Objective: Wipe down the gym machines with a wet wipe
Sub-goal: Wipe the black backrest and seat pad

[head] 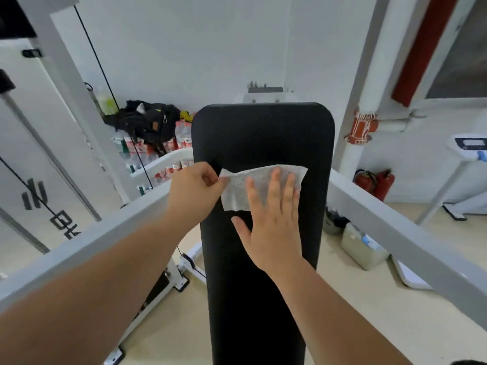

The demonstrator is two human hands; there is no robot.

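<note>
Pressing wet wipe (235, 192) flat onto black bench pad (263, 133) with right hand (271, 225): fingers straight and spread, palm at the wipe's 6 o'clock, thumb on bare pad. Left hand (195, 191) at the wipe's 9 o'clock, thumb and fingers pinching its left corner. Wipe lies across the pad's width, mid-length. Black backpack (147, 122) at the pad's 10 o'clock, two red fire extinguishers (376, 183) at 3 o'clock, both well apart.
</note>
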